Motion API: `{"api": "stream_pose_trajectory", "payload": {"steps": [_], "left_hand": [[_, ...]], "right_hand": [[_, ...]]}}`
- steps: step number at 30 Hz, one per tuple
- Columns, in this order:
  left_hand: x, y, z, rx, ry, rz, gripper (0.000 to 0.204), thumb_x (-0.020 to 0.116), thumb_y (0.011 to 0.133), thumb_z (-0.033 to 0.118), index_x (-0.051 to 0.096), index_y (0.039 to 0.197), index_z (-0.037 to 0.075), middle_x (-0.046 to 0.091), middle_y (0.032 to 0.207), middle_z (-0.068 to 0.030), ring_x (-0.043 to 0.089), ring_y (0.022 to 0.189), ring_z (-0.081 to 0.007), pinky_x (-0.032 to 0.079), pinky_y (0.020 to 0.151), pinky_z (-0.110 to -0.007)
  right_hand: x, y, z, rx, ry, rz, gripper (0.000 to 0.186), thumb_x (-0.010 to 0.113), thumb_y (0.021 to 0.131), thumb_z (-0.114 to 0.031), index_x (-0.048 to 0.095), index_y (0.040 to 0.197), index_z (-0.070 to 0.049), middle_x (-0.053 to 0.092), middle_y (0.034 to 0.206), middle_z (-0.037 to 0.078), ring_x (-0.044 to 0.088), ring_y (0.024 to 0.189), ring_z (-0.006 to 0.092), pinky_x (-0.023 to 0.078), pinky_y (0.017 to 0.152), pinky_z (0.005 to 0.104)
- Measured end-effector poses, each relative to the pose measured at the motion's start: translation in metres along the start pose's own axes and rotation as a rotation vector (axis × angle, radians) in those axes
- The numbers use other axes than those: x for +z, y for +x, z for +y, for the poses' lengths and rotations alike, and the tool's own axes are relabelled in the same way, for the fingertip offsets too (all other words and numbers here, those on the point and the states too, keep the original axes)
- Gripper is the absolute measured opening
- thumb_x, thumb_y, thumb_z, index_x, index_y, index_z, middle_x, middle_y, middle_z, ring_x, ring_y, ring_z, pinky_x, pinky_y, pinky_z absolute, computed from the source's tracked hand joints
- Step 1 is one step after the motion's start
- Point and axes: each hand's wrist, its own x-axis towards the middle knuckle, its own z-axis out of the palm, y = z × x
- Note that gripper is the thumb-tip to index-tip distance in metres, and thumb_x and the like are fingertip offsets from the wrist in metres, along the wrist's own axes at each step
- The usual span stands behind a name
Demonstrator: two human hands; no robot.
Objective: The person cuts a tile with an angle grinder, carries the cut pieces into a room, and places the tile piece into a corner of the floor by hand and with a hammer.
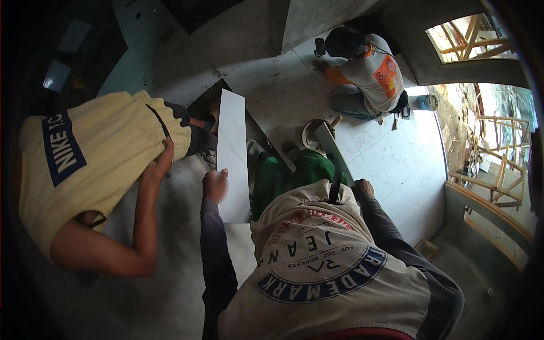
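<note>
Tile: long white strip [233, 153], stood up on one long edge so it runs away from the wearer toward a dark gap in the floor [226, 93].
Left hand: [216, 185] clamped on the strip's near left edge, fingers curled round it, looks like that's what keeps it upright.
Right hand: [364, 188] down at the near end of a grey straightedge [334, 153]; can't tell if the fingers are closed on it or just resting.
Co-worker, left: bent over in a yellow shirt [96, 164], own hand [161, 161] pressed on their hip, not touching the strip.
Other person: crouched well off on laid floor tiles [391, 164].
Bucket: [311, 133] just past the straightedge, close by.
</note>
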Motion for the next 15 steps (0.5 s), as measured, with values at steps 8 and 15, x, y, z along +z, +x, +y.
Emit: {"api": "stream_pose_trajectory", "payload": {"steps": [8,15], "left_hand": [[-0.032,0.087,0.008,0.078,-0.273,0.028,0.049,0.067,0.09,0.038,0.065,0.09,-0.011,0.068,0.082,-0.0278,0.07,0.081,-0.0389,0.05,0.073,-0.047],[-0.035,0.129,-0.006,-0.05,-0.315,0.089,0.045,0.068,0.092,0.039,0.068,0.076,-0.003,0.062,0.069,0.0012,0.055,0.065,-0.0093,0.041,0.059,-0.031]], "right_hand": [[0.052,-0.029,-0.053,0.056,0.03,0.076,0.029,0.062,0.077,-0.028,0.077,0.094,-0.009,0.073,0.101,0.021,0.07,0.1,0.0405,0.055,0.086,0.0485],[0.069,-0.046,-0.096,0.076,0.191,0.149,0.029,0.068,0.078,-0.035,0.077,0.092,-0.011,0.073,0.097,0.02,0.07,0.094,0.0412,0.056,0.082,0.0495]]}}
